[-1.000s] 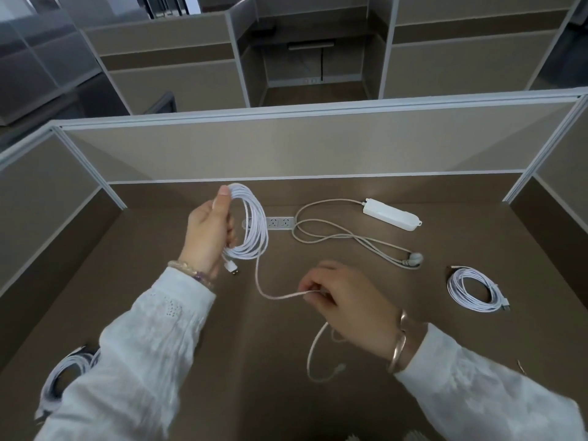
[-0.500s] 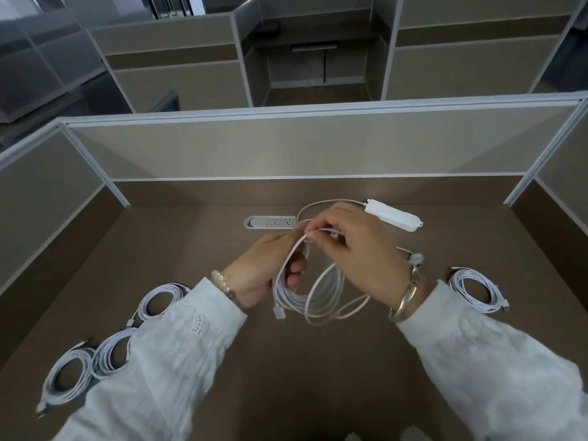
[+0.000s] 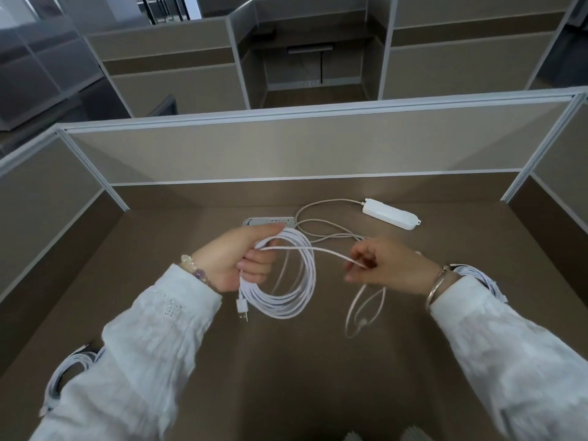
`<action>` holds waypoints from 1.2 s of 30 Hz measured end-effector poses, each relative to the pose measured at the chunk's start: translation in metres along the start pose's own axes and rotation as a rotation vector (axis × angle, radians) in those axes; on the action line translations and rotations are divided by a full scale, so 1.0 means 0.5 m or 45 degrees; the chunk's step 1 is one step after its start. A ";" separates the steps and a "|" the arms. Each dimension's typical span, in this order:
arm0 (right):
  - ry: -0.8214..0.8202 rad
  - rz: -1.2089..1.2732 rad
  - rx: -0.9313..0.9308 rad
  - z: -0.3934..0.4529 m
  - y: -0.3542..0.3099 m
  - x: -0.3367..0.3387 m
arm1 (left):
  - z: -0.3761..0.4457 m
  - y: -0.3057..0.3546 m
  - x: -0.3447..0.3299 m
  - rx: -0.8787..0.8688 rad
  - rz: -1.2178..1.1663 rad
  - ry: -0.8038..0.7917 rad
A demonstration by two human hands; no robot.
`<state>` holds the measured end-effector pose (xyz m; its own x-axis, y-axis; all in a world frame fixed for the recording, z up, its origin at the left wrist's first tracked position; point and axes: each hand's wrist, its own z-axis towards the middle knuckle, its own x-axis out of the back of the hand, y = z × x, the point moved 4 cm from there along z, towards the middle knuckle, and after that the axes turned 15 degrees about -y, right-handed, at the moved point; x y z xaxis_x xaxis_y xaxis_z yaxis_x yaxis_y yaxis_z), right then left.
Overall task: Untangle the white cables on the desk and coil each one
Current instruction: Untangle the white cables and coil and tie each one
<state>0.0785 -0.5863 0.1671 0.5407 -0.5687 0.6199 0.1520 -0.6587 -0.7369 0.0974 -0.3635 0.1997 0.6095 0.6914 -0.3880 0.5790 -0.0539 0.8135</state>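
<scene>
Above the middle of the brown desk (image 3: pixel 286 377), a round coil of smooth white cable (image 3: pixel 286 291) is gripped at its top by the left hand (image 3: pixel 241 259), whose fingers are curled round the bundled loops. A USB-style plug (image 3: pixel 242 308) hangs from the coil's lower left. One strand is drawn from the coil across to the right hand (image 3: pixel 388 265), where it is pinched between thumb and fingertips; the slack below is blurred into a thin hanging loop (image 3: pixel 364 308). A beaded bracelet (image 3: pixel 194 267) is worn on the left wrist, a plain metal bangle (image 3: pixel 437 286) on the right, and both arms are covered by crinkled white sleeves. Behind the hands, a white power strip (image 3: pixel 389 214) with a rounded, oblong body and its greyish cord (image 3: pixel 318 227) are laid beside a flush desk socket (image 3: pixel 269 221). More coiled white cables are seen at the lower left (image 3: pixel 66 374) and behind the right wrist (image 3: pixel 477 278). No lettering can be read on anything
</scene>
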 end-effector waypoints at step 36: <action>0.066 0.360 -0.042 0.003 0.017 0.019 | -0.016 0.028 0.078 -0.157 0.149 0.398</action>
<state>0.0861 -0.5967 0.1665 0.5149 -0.7556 0.4049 -0.0261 -0.4859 -0.8736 0.1249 -0.3314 0.1994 0.4611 0.8740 -0.1534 0.4338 -0.0712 0.8982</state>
